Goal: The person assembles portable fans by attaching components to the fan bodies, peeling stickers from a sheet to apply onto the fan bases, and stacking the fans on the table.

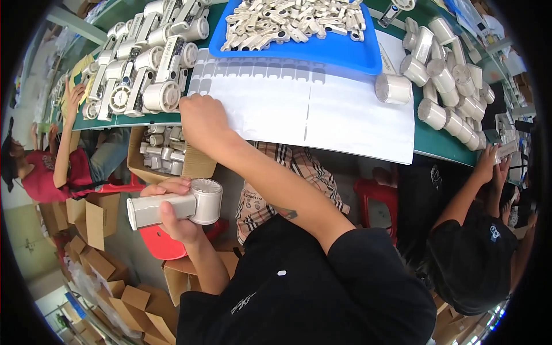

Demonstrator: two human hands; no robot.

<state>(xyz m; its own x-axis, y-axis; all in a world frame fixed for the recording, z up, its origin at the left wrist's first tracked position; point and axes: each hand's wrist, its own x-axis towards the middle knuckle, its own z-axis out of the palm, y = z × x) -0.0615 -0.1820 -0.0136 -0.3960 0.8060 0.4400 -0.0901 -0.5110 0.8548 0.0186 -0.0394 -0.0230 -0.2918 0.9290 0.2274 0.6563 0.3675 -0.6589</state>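
My left hand [179, 221] is closed round a white handheld device [167, 210] with a boxy handle and a drum-shaped head [206, 201]. It holds the device below the table's edge, the drum toward the right. My right hand [204, 122] reaches across to the near edge of the table, its fingers curled over the left end of a white sheet [259, 109]. What those fingers hold, if anything, is hidden. Beside them lies a pile of similar white devices [162, 96], some showing vented round ends. Grey rounded labels [259, 69] run along the sheet's far side.
A blue tray [368, 54] of small white parts stands behind the sheet. More white devices [440, 80] lie at right. Below the table is a carton [198, 164] of white pieces. People sit on both sides; a red stool [161, 242] and open cartons [138, 305] are at lower left.
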